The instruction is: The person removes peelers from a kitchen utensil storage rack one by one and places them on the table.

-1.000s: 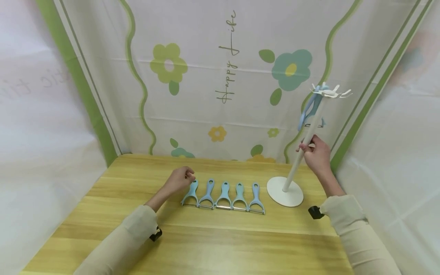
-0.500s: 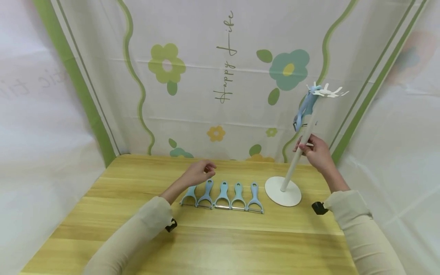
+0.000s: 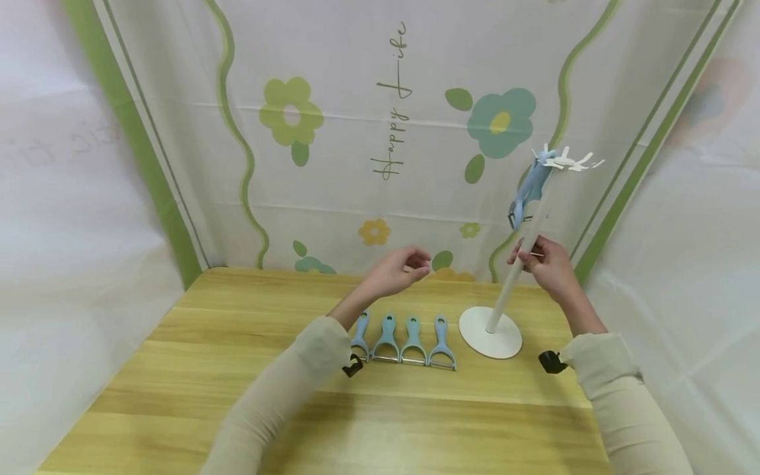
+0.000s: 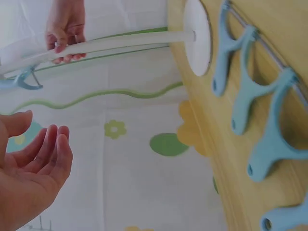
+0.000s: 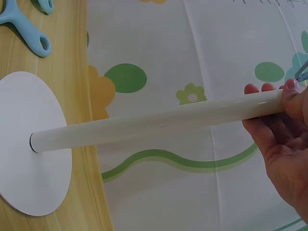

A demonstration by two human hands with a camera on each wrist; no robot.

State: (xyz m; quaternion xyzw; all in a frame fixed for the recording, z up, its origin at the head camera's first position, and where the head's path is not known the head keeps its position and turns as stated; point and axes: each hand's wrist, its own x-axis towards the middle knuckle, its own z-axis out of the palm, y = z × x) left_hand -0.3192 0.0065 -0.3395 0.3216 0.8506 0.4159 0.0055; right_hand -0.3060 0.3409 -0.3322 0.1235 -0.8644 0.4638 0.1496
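Note:
My right hand [image 3: 552,267] grips the pole of a white hook stand [image 3: 510,284] between thumb and fingers, partway up. Near the stand's top, blue peelers [image 3: 528,191] hang from the hooks on its left side; they overlap. My left hand [image 3: 396,270] is in the air above the table's back edge, left of the stand. In the left wrist view, that hand [image 4: 36,173] has loosely bent fingers, the thumb apart, and nothing in it. Below it several blue and teal Y-shaped peelers [image 3: 413,340] lie in a row, handles pointing back. My left forearm covers the row's left end.
The stand's round white base [image 3: 475,330] rests on the wooden table [image 3: 415,422], just right of the peeler row. A flowered cloth [image 3: 332,178] hangs behind the table, with white cloth on both sides.
My left hand has moved right and up, from the row's left end toward the stand. The hanging peelers have swung slightly left. My right hand stays on the pole.

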